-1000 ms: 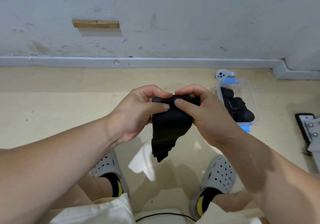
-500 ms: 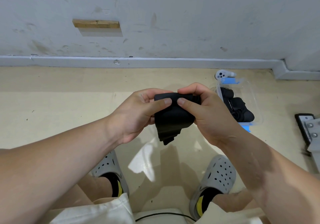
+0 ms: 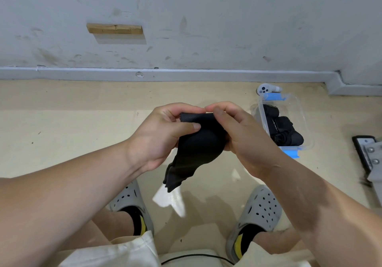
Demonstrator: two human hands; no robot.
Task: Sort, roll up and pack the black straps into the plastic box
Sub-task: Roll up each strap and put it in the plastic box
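A wide black strap (image 3: 196, 148) hangs in the air in front of me, partly rolled at the top, its loose end dangling over the floor. My left hand (image 3: 163, 136) pinches the roll's left side with thumb and curled fingers. My right hand (image 3: 237, 132) grips the roll's right side, fingers curled over its top edge. To the right on the floor stands the clear plastic box (image 3: 299, 109) with blue clips. Several rolled black straps (image 3: 285, 128) lie inside it.
A white handheld controller (image 3: 266, 89) lies just behind the box by the grey wall's skirting. A metal bracket on a black base (image 3: 368, 155) sits at the right edge. My feet in grey clogs (image 3: 260, 211) stand on the beige floor below my hands.
The strap's loose end hangs lower and further left than half a second ago. Both hands have shifted their hold at the top of the roll, the right fingers now curled over the edge.
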